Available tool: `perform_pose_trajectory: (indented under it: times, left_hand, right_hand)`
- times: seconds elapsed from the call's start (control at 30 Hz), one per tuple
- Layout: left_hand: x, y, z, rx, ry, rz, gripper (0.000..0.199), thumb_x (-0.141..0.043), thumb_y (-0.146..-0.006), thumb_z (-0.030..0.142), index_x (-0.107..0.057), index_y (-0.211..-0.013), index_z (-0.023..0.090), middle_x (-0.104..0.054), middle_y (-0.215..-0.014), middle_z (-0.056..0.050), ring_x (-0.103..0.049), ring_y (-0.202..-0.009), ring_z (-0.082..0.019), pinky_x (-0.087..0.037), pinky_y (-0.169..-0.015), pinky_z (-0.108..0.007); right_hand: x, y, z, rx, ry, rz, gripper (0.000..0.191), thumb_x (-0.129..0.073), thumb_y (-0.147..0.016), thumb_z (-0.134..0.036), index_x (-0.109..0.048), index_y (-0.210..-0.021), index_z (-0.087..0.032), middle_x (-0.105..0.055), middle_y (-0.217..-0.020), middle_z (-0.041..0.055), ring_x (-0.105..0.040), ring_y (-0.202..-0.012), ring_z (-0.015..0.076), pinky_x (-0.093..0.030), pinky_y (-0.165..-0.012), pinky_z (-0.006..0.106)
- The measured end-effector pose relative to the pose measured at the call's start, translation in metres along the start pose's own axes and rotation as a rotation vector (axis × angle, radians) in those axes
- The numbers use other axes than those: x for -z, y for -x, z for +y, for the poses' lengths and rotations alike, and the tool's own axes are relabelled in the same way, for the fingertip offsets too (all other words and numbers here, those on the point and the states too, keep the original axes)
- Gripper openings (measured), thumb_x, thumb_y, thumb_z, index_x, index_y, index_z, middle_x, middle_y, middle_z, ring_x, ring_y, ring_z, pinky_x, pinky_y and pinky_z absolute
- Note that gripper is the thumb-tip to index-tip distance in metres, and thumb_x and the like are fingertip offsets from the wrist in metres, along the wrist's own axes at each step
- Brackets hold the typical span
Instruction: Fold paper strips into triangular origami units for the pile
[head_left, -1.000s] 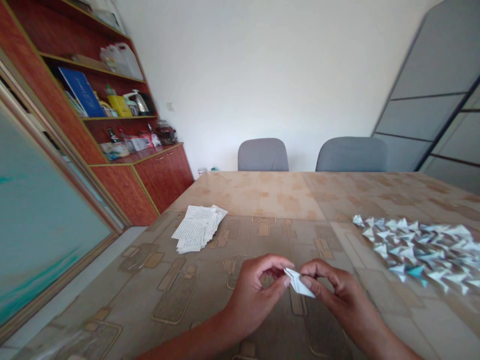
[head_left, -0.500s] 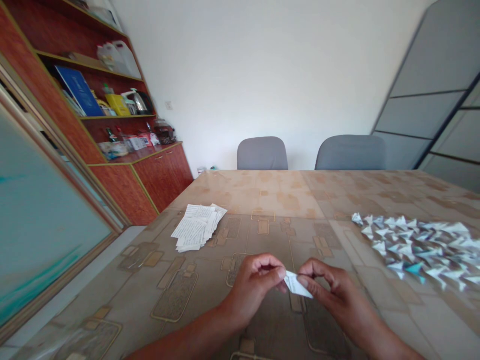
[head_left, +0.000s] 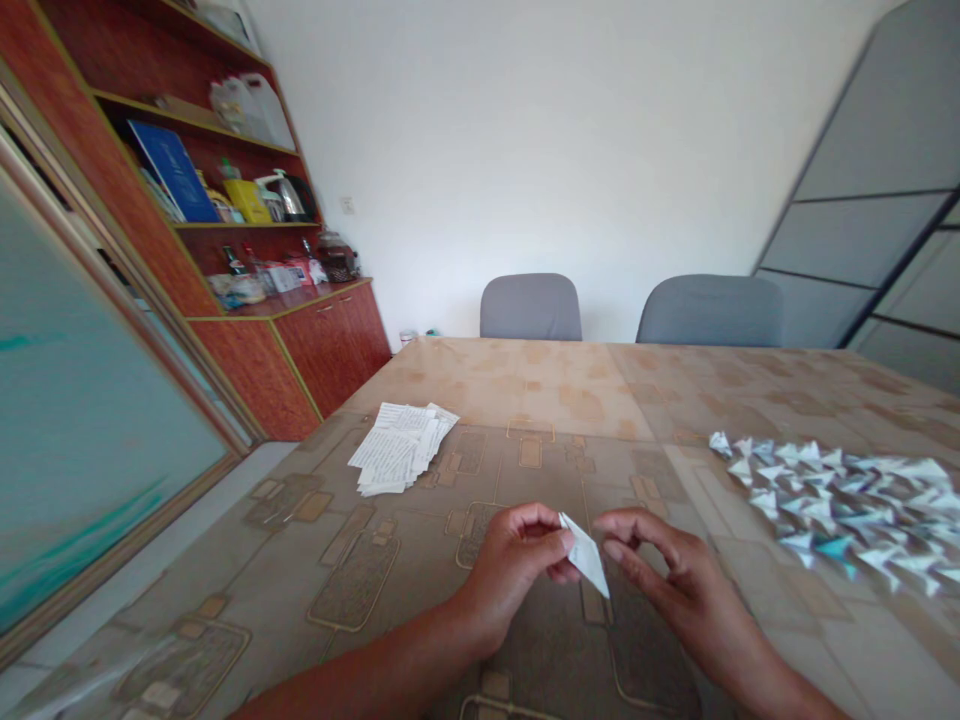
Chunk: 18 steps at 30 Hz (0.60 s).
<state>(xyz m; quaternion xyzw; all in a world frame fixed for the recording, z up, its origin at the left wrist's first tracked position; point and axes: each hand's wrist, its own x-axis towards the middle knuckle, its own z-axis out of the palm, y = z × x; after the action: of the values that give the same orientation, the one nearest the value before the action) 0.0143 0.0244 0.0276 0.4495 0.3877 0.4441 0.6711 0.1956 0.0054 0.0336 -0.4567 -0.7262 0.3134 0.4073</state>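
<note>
A small folded piece of white paper (head_left: 588, 560) is pinched between the thumb and fingers of my left hand (head_left: 521, 565), its pointed end hanging down to the right. My right hand (head_left: 667, 570) is just right of the paper, thumb and index finger apart, with nothing between them. Both hands are above the near middle of the table. Beyond my left hand lies a loose pile of printed paper pieces (head_left: 405, 447). Many small folded paper shapes (head_left: 832, 500), mostly white with a teal one among them, stand in rows at the right.
The patterned brown table (head_left: 562, 385) spans the view. Two grey chairs (head_left: 530, 307) stand behind its far edge. A red-brown shelf cabinet (head_left: 330, 340) with bottles and boxes is at the left, beside a framed glass panel (head_left: 82, 400).
My right hand has let go of the folded paper and its fingers have opened. The paper, still in my left hand, has tilted more steeply downward. The camera view has shifted slightly.
</note>
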Motion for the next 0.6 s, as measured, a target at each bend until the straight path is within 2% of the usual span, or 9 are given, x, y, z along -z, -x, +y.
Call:
perform_pose_trajectory:
  times: [0.1,0.27,0.4,0.6]
  left_hand:
    - [0.0,-0.001,0.001,0.038,-0.002,0.01,0.031,-0.077,-0.063,0.038,-0.062,-0.068,0.012,-0.064,-0.057,-0.002,-0.059,-0.051,-0.012,-0.044,-0.053,-0.023]
    - [-0.001,0.0,-0.001,0.083,-0.003,0.008,0.027,-0.076,-0.061,0.033,-0.062,-0.068,0.012,-0.064,-0.056,-0.001,-0.058,-0.05,-0.012,-0.044,-0.053,-0.023]
    - [-0.001,0.001,-0.003,0.082,0.001,-0.021,0.026,-0.076,-0.064,0.033,-0.063,-0.071,0.011,-0.064,-0.057,-0.001,-0.058,-0.051,-0.011,-0.044,-0.054,-0.022]
    - [-0.001,0.004,-0.002,0.057,0.013,-0.051,0.029,-0.077,-0.066,0.032,-0.059,-0.077,0.012,-0.064,-0.059,0.0,-0.059,-0.052,-0.011,-0.045,-0.055,-0.021]
  right_hand:
    - [0.008,-0.002,-0.003,0.169,0.115,-0.067,0.012,-0.057,-0.091,-0.026,-0.068,-0.095,-0.025,-0.067,-0.084,0.0038,-0.062,-0.081,0.0196,-0.049,-0.072,0.029]
    - [0.012,-0.005,-0.005,0.36,0.28,-0.163,0.026,-0.055,-0.092,-0.016,-0.068,-0.109,-0.03,-0.067,-0.09,0.0049,-0.06,-0.085,0.0197,-0.048,-0.072,0.03]
    - [0.012,-0.005,-0.004,0.375,0.369,-0.184,0.023,-0.055,-0.091,-0.018,-0.071,-0.104,-0.03,-0.067,-0.09,0.0055,-0.06,-0.083,0.0202,-0.048,-0.07,0.031]
    - [0.013,-0.006,-0.002,0.34,0.213,-0.205,0.014,-0.057,-0.093,-0.023,-0.07,-0.091,-0.026,-0.07,-0.087,0.0046,-0.063,-0.084,0.0185,-0.048,-0.072,0.029]
